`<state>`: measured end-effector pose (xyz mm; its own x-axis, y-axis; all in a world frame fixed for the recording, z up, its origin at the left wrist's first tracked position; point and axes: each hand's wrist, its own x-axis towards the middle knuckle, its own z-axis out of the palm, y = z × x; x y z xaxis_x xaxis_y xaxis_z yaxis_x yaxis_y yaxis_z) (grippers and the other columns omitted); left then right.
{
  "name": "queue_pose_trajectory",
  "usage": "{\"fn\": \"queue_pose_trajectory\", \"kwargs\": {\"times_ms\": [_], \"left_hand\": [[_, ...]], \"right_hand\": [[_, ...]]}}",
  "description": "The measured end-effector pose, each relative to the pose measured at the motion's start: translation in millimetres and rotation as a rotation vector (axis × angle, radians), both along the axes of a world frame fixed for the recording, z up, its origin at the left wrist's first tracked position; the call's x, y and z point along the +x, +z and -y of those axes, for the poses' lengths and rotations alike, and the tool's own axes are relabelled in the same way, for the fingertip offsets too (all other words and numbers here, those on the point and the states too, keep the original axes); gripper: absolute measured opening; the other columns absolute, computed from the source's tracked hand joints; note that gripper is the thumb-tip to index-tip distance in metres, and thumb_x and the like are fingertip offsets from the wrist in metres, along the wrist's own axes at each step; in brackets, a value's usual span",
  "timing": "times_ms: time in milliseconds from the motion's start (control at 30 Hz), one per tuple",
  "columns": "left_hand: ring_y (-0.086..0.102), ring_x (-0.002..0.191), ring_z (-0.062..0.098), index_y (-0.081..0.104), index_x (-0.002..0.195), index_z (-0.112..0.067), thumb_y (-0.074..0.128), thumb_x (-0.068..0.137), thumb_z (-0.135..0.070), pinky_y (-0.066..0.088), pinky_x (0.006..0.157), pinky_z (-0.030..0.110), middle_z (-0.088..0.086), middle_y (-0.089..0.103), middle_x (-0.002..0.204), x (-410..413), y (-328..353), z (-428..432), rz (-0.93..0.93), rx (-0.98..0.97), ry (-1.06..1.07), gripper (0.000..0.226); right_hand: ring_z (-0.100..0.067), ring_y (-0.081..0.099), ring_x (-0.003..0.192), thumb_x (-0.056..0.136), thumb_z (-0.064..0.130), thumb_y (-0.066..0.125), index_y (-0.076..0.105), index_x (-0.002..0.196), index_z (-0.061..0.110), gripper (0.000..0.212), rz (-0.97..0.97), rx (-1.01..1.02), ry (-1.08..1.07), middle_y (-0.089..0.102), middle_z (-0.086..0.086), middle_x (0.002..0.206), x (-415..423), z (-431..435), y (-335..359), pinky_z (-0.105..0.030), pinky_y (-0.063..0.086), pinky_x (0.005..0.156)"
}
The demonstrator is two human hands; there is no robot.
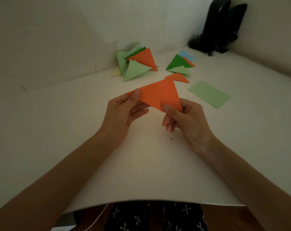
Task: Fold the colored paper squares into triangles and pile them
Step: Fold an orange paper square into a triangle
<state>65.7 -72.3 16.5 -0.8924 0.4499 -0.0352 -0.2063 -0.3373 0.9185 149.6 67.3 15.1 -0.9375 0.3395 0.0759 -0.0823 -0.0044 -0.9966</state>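
An orange paper triangle (159, 95) hangs above the middle of the white table, held at two corners. My left hand (123, 112) pinches its left corner between thumb and fingers. My right hand (184, 117) pinches its lower right point, thumb on top. Behind it, a pile of folded triangles (136, 64) in light green, dark green, orange and yellow lies at the back by the wall. A second, smaller group (179, 64) of green, orange and blue papers lies to the right of that pile. Another orange piece (179, 77) lies just behind the held triangle.
A flat light-green paper (209, 95) lies on the table (74, 130) to the right of my hands. Two black speakers (219, 25) with cables stand in the back right corner. Walls close the table at the back and left. The table's front edge runs near my lap.
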Motion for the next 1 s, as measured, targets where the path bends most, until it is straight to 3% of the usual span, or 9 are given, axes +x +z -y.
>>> {"fn": "queue_pose_trajectory", "kwargs": {"times_ms": [100,233,333,400,533,633,733,867,1000], "left_hand": [[0.067,0.063,0.008,0.063,0.082,-0.01,0.049,0.095,-0.019,0.055,0.06,0.02,0.0,0.071,0.068,-0.4,2.0,-1.3,0.075,0.056,-0.004,0.021],[0.069,0.07,0.008,0.064,0.094,-0.01,0.039,0.099,-0.031,0.055,0.063,0.02,-0.001,0.073,0.074,-12.0,5.0,5.3,0.178,0.151,0.038,0.033],[0.071,0.078,0.013,0.061,0.099,-0.011,0.046,0.093,-0.036,0.054,0.063,0.021,0.004,0.073,0.086,-9.0,4.2,3.5,0.131,0.008,0.01,0.03],[0.071,0.079,0.014,0.062,0.096,-0.012,0.056,0.088,-0.025,0.055,0.065,0.021,0.006,0.072,0.089,2.3,-1.4,-2.6,0.021,-0.129,-0.078,0.017],[0.071,0.076,0.012,0.063,0.096,-0.01,0.053,0.092,-0.012,0.055,0.067,0.021,-0.003,0.073,0.079,9.1,-6.2,-3.7,-0.145,-0.19,-0.082,0.01],[0.07,0.067,0.013,0.057,0.1,-0.003,0.046,0.097,-0.011,0.053,0.058,0.02,0.001,0.071,0.071,-2.1,-6.3,0.7,-0.076,-0.184,-0.008,0.014],[0.066,0.059,0.01,0.057,0.095,-0.002,0.043,0.098,-0.011,0.051,0.055,0.018,0.002,0.07,0.065,-4.9,-8.8,2.6,-0.085,-0.27,-0.088,0.016],[0.054,0.046,0.003,0.059,0.08,-0.005,0.048,0.096,-0.008,0.042,0.048,0.014,-0.005,0.067,0.057,-5.1,-7.4,5.0,-0.331,-0.453,-0.171,0.02],[0.048,0.043,0.003,0.058,0.077,-0.007,0.056,0.092,-0.013,0.036,0.048,0.013,-0.008,0.066,0.056,-8.3,-11.7,6.1,-0.491,-0.558,-0.1,0.016]], "right_hand": [[-0.014,0.054,0.041,0.088,0.01,0.06,0.058,0.076,0.005,0.013,-0.012,0.001,0.004,0.063,-0.004,0.055,-0.9,0.9,-0.9,-0.021,0.043,0.04],[-0.013,0.053,0.041,0.088,0.01,0.059,0.058,0.074,0.005,0.016,0.005,-0.058,-0.037,0.064,-0.004,0.055,-0.5,-1.8,-2.0,-0.021,0.043,0.041],[-0.013,0.054,0.044,0.089,0.012,0.058,0.058,0.077,0.005,0.014,-0.008,-0.129,-0.063,0.065,-0.005,0.057,-0.2,-3.9,-2.8,-0.02,0.043,0.043],[-0.013,0.057,0.046,0.09,0.012,0.058,0.059,0.081,0.004,0.012,-0.005,-0.119,-0.025,0.066,-0.006,0.06,-0.6,-1.6,-3.5,-0.02,0.044,0.044],[-0.017,0.065,0.06,0.091,0.013,0.056,0.054,0.105,0.003,0.017,0.003,0.001,0.028,0.069,-0.007,0.071,-0.7,5.4,-6.8,-0.023,0.049,0.051],[-0.021,0.066,0.084,0.092,0.005,0.055,0.043,0.118,0.025,0.035,-0.069,0.113,0.072,0.066,-0.007,0.094,1.3,-2.7,-7.6,-0.031,0.052,0.069],[-0.017,0.06,0.099,0.077,-0.012,0.046,0.048,0.117,0.036,0.063,-0.105,0.322,0.186,0.056,-0.001,0.111,1.9,-12.0,-12.1,-0.038,0.051,0.079],[-0.009,0.053,0.102,0.081,-0.001,0.062,0.061,0.098,0.038,0.043,-0.108,0.621,0.105,0.051,0.003,0.109,-1.6,-12.1,-19.9,-0.019,0.044,0.077],[-0.009,0.049,0.094,0.082,0.013,0.068,0.066,0.096,0.037,0.027,-0.137,0.773,0.028,0.049,0.005,0.098,-2.0,-14.8,-22.2,-0.01,0.035,0.077]]}}
